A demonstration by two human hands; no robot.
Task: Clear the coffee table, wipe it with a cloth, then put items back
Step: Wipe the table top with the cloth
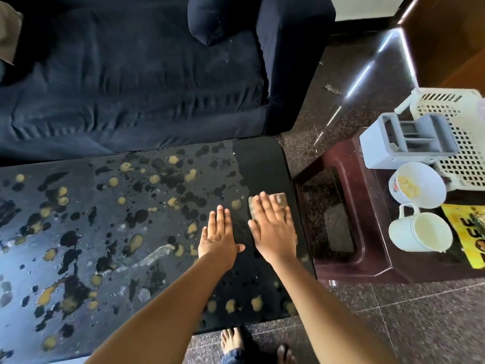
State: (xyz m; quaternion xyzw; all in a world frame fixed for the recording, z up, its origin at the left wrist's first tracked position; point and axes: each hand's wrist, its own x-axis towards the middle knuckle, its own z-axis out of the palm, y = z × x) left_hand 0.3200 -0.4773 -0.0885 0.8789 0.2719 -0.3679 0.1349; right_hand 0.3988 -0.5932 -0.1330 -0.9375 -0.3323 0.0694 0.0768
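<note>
right hand [273, 229] grip spread flat on cloth [279, 198], left hand [219, 239] flat beside it. Risk: small cloth likely saturates, smearing spills [135, 241] left of grip across surface [258, 164].

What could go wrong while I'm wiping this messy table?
The cloth under your right hand sits near the right edge of the coffee table, so a stroke that way may push mess onto the floor. Your left hand lies flat beside yellow spots and may smear them.
</note>
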